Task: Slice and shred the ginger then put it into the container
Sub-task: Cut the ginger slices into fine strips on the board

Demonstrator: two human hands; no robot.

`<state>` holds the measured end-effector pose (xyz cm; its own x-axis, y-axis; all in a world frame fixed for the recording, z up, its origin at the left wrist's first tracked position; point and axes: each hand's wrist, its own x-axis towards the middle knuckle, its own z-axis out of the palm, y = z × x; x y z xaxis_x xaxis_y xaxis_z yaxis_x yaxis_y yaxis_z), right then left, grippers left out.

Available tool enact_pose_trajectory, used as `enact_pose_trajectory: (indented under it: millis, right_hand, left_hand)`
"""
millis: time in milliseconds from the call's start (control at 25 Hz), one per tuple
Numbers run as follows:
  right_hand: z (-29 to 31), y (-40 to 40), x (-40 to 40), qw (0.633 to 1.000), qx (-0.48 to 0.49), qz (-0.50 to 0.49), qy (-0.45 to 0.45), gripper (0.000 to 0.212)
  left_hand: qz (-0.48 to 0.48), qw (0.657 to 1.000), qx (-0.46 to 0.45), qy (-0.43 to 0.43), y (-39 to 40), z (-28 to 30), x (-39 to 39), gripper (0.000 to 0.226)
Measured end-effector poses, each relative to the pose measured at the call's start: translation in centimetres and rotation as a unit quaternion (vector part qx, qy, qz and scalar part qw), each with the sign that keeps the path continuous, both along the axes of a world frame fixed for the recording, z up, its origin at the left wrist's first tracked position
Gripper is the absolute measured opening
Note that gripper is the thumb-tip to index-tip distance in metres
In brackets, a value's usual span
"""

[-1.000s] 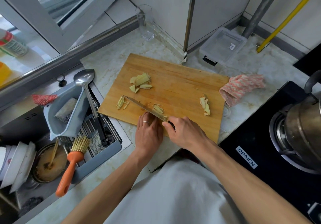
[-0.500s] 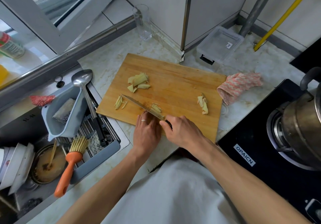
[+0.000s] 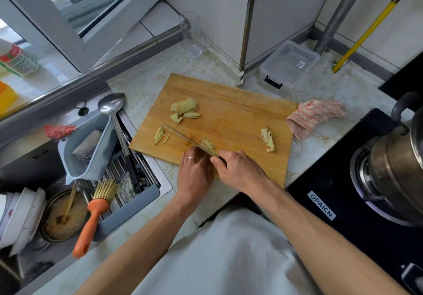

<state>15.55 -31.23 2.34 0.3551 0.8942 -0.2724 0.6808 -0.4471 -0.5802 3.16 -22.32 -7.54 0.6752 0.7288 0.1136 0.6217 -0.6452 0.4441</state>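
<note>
1. The right hand is wrapped around the handle of the knife, whose blade runs away to the far left across the cutting board.
2. The left hand sits just left of the right, fingers curled down onto the board beside the blade. What it pins is hidden, so I cannot tell if it grips ginger.
3. Ginger lies in 4 groups: fresh shreds touching the blade just beyond the hands, a small shred pile to the far left, uncut slices farther out, and peel-like scraps to the right.
4. Judged by look, the shreds are light, thin, damp and likely to cling to steel. Scooping them on the flat of the blade should suit better than pinching.
5. The clear container stands closed, well beyond the right hand, off the board's far edge.
6. The board's near edge lies under the hands. A cloth and the stove crowd the right, the sink the left.
</note>
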Motion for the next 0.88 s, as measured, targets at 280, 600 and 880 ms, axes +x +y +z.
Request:
enact_pose_trajectory:
  millis: [280,600,880]
  right_hand:
    - [0.2,-0.6,-0.2,1.0,-0.019,0.004,-0.012,0.036]
    - [0.3,-0.9,-0.4,1.0,-0.011,-0.009,-0.003,0.034]
    - [0.0,-1.4,-0.3,1.0,-0.01,-0.019,0.005,0.035]
  left_hand:
    - [0.023,0.999,0.032,0.033,-0.4,-0.5,0.3,0.028]
    - [0.047,0.998,0.032,0.04,-0.5,-0.1,0.3,0.034]
    - [0.049,0.998,0.028,0.032,-0.5,-0.1,0.2,0.032]
